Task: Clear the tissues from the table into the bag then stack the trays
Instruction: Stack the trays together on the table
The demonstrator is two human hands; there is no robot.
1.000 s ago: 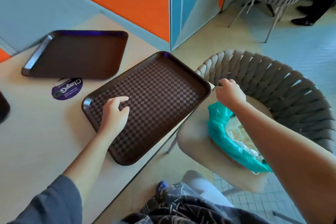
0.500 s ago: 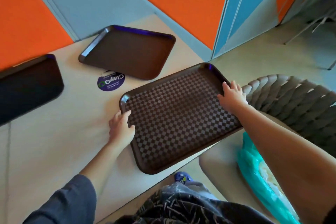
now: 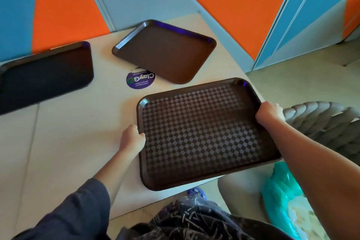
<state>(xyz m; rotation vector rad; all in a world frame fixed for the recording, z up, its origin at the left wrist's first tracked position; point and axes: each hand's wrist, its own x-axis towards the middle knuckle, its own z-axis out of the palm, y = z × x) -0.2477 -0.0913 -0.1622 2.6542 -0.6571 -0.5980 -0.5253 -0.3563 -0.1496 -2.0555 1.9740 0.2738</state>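
Note:
A brown checkered tray [image 3: 202, 132] lies at the near right corner of the beige table [image 3: 74, 132], partly overhanging its edge. My left hand [image 3: 131, 138] is shut on the tray's left rim, and my right hand [image 3: 269, 113] is shut on its right rim. A second brown tray [image 3: 165, 50] sits empty at the far side of the table. A third, darker tray [image 3: 44, 76] lies at the far left. The teal bag [image 3: 282, 197] holding white tissues rests on the chair seat at the lower right, partly behind my right forearm.
A round purple sticker [image 3: 140, 81] is on the tabletop between the trays. A grey woven chair [image 3: 323, 122] stands right of the table. Orange and blue wall panels rise behind the table. My patterned clothing fills the bottom edge.
My left hand left the tray's surface and closed on its left rim. My right hand came from the bag and gripped the right rim. The view swung left.

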